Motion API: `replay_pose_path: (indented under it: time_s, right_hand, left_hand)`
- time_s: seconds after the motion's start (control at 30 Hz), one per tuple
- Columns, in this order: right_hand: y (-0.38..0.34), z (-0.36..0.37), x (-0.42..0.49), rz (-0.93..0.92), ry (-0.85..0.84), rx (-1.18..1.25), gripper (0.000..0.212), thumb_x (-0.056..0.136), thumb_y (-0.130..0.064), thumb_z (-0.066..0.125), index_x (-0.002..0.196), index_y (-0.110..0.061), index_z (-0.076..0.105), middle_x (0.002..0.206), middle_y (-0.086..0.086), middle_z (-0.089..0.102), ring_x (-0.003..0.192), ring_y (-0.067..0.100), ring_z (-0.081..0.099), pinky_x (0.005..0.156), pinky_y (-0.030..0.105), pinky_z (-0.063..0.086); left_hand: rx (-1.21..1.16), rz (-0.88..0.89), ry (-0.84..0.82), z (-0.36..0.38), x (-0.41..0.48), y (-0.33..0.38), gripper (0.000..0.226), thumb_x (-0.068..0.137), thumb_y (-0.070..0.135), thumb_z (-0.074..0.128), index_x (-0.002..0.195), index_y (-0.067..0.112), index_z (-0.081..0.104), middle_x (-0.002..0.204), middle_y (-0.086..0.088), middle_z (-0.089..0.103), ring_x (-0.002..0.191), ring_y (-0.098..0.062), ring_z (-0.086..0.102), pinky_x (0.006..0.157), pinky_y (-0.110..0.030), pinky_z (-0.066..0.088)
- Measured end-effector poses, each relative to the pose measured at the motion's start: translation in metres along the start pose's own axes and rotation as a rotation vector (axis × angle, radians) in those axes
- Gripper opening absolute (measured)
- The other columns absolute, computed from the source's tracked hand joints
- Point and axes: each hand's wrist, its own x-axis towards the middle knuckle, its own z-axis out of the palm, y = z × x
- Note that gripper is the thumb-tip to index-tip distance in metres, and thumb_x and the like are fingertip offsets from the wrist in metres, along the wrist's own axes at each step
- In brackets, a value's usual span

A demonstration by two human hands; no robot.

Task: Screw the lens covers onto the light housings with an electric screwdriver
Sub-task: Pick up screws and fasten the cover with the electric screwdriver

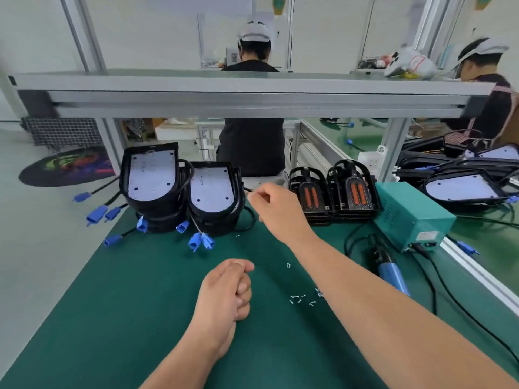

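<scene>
My worktop is showing a matt green mat. The light housings are reading as black with a dull sheen, their inner boards matt white. The connectors are looking like smooth blue plastic. The screws are glinting as bright metal. The frame rail is showing brushed aluminium.

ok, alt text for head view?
A person's right hand reaches, fingers curled, toward two stacks of black light housings on a green mat. The left hand rests curled near loose screws; a blue electric screwdriver lies to the right.

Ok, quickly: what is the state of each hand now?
Left hand: curled shut, nothing visible inside.
Right hand: fingers curled near the housings; grip cannot be told.
</scene>
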Motion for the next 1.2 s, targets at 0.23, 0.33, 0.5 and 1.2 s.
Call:
replay_pose_path:
  time_s: [0.23, 0.33, 0.5, 1.2]
  right_hand:
    - [0.000, 0.038, 0.068, 0.058, -0.001, -0.137, 0.035, 0.098, -0.041, 0.063, 0.095, -0.006, 0.066, 0.088, 0.009, 0.071, 0.085, 0.030, 0.064, 0.077, 0.046, 0.051]
    - [0.003, 0.045, 0.078, 0.066, 0.016, -0.149, 0.038, 0.095, -0.041, 0.066, 0.088, -0.004, 0.064, 0.084, 0.013, 0.069, 0.079, 0.032, 0.061, 0.068, 0.044, 0.048]
    - [0.000, 0.045, 0.076, 0.014, 0.022, -0.215, 0.037, 0.088, -0.045, 0.072, 0.101, -0.011, 0.064, 0.091, 0.002, 0.068, 0.082, 0.024, 0.062, 0.070, 0.041, 0.051]
    - [0.004, 0.039, 0.060, -0.059, 0.156, -0.091, 0.015, 0.090, -0.021, 0.067, 0.086, -0.007, 0.061, 0.069, 0.008, 0.067, 0.066, 0.029, 0.064, 0.062, 0.048, 0.052]
  left_hand:
    - [-0.030, -0.022, 0.014, -0.005, 0.006, 0.000, 0.023, 0.105, 0.011, 0.042, 0.105, 0.001, 0.064, 0.065, -0.001, 0.038, 0.051, -0.013, 0.024, 0.045, -0.025, 0.016]
    - [-0.037, -0.028, 0.012, -0.005, 0.007, 0.000, 0.023, 0.104, 0.011, 0.043, 0.103, 0.003, 0.065, 0.065, -0.001, 0.037, 0.052, -0.014, 0.023, 0.046, -0.026, 0.015]
    - [-0.038, -0.032, 0.017, -0.005, 0.006, 0.000, 0.024, 0.105, 0.013, 0.044, 0.101, 0.005, 0.066, 0.067, -0.001, 0.036, 0.053, -0.015, 0.022, 0.048, -0.027, 0.015]
    - [-0.130, 0.040, 0.171, -0.023, 0.022, 0.004, 0.020, 0.101, 0.011, 0.047, 0.097, 0.008, 0.066, 0.064, 0.000, 0.035, 0.050, -0.014, 0.022, 0.042, -0.023, 0.020]
